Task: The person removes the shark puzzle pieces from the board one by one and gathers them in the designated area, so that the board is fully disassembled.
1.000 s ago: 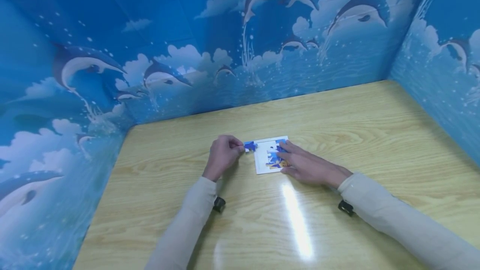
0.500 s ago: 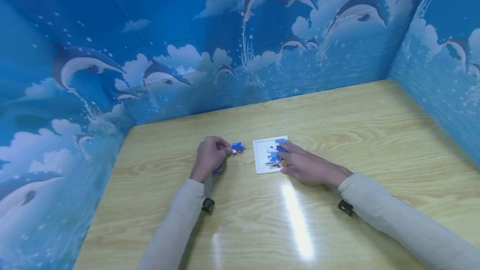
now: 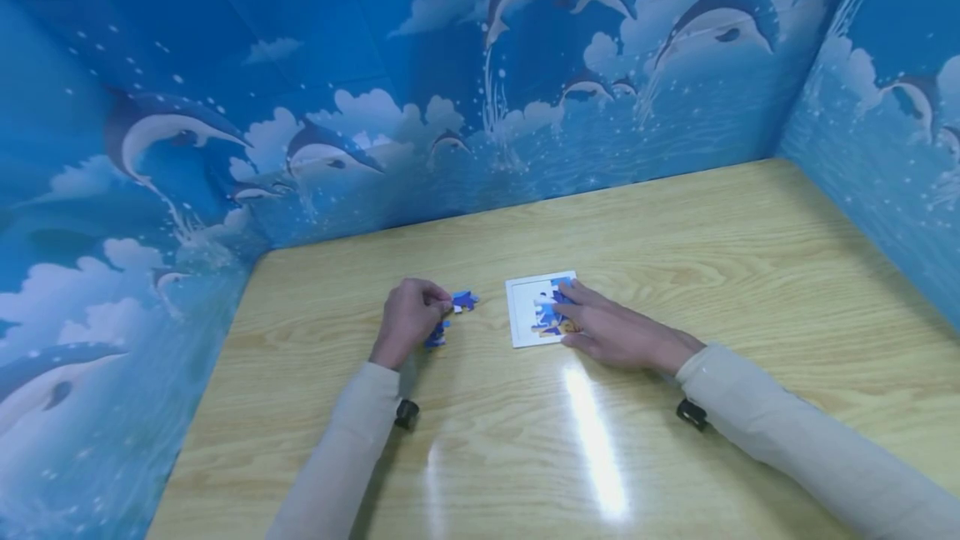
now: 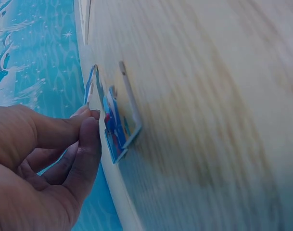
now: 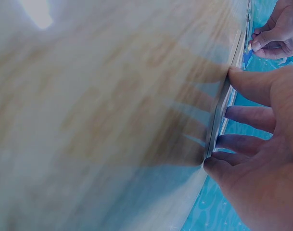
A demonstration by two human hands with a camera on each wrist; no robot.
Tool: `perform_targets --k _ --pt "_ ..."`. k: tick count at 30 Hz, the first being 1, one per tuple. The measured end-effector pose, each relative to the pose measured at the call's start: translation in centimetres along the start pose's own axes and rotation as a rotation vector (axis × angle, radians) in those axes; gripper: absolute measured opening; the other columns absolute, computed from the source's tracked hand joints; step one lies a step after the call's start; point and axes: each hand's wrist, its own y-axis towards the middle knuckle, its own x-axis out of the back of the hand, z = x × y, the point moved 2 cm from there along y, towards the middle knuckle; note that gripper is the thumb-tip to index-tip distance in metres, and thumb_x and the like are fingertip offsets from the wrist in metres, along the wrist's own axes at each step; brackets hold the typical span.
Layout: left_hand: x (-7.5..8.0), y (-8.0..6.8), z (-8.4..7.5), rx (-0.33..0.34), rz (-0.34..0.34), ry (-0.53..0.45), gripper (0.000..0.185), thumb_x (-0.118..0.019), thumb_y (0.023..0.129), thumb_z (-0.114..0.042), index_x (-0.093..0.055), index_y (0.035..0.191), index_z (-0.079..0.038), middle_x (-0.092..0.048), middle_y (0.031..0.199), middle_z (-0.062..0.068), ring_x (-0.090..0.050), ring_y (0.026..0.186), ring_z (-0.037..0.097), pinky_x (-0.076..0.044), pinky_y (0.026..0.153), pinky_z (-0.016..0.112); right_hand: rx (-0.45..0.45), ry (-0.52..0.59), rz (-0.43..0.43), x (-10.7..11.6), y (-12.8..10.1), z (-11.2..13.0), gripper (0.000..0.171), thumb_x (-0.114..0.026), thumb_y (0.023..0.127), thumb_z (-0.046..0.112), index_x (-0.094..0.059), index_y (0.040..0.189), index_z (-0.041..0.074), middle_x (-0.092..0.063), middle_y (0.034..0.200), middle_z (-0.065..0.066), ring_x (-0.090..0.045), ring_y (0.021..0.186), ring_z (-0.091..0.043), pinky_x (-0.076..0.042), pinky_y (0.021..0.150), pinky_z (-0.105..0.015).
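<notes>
My left hand [image 3: 405,319] pinches a blue jigsaw piece [image 3: 465,301] between thumb and fingertips, left of a white puzzle tray [image 3: 523,315]. Close below that hand, a second bit of blue puzzle [image 3: 437,335] lies on the table, partly covered by the fingers. Fitted pieces [image 3: 549,317] in blue and orange fill part of the tray's right side. Over them rests my right hand [image 3: 618,330], fingers extended, hiding the right edge. In the right wrist view, its thumb and fingertips touch the tray's edge [image 5: 216,118].
The wood-grain table [image 3: 720,273] ends at blue walls [image 3: 420,40] printed with dolphins, at the back and both sides. Each wrist carries a small black device, such as the right one [image 3: 692,415]. A bright reflection crosses the table in front of the tray.
My left hand has drawn the jigsaw piece leftward, away from the tray's left edge. The other blue puzzle bit has come into view below it. My right hand has stayed on the tray.
</notes>
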Motion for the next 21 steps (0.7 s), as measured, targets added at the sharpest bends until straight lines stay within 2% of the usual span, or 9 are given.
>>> perform_targets --k 9,21 --pt "-0.07 -0.01 -0.03 0.013 -0.009 0.032 0.005 -0.076 0.090 -0.007 -0.078 0.092 -0.011 -0.072 0.080 0.001 -0.065 0.071 0.015 -0.051 0.063 0.030 0.004 -0.011 0.000 -0.09 0.04 -0.19 0.054 -0.059 0.104 0.021 -0.043 0.146 -0.009 -0.020 0.162 -0.028 -0.013 0.151 -0.044 -0.019 0.119 -0.055" --pt "0.10 -0.28 -0.12 -0.045 -0.033 0.046 0.004 -0.077 0.090 -0.009 -0.078 0.094 -0.010 -0.074 0.085 0.003 -0.066 0.075 0.016 -0.053 0.070 0.034 0.010 -0.017 -0.002 -0.09 0.05 -0.12 0.055 -0.060 0.103 0.021 -0.043 0.146 -0.009 -0.021 0.161 -0.029 -0.014 0.150 -0.045 -0.020 0.119 -0.055"
